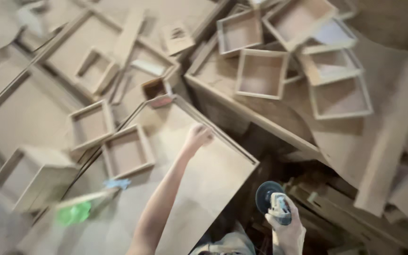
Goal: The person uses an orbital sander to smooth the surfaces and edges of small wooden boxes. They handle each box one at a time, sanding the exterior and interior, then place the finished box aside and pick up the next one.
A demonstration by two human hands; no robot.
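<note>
Two hands of mine are in view, each busy with something different. My left hand (197,137) reaches far out along my bare arm and rests on the big flat plywood panel (199,179) that lies tilted in front of me; the fingers look curled together at the panel's far right edge, though the blur keeps me from telling whether they grip the edge or only press on it. My right hand (286,229) is close to me at the near right, fingers clamped around the body of a small angle grinder (274,200), whose dark round disc points away from me and hangs just off the panel's near right corner, not touching it as far as I can see. On the panel's left part sits a shallow square wooden frame box (127,151), and another like it (90,123) lies just beyond to the left. At the panel's far corner stands a small dark open box (156,88). A green blurred object (74,213) lies at the near left beside a wooden strip. Far right, a heap of square wooden trays (260,73) is piled on a raised board (260,120), some overlapping. A long plank (393,141) leans down the right side.
</note>
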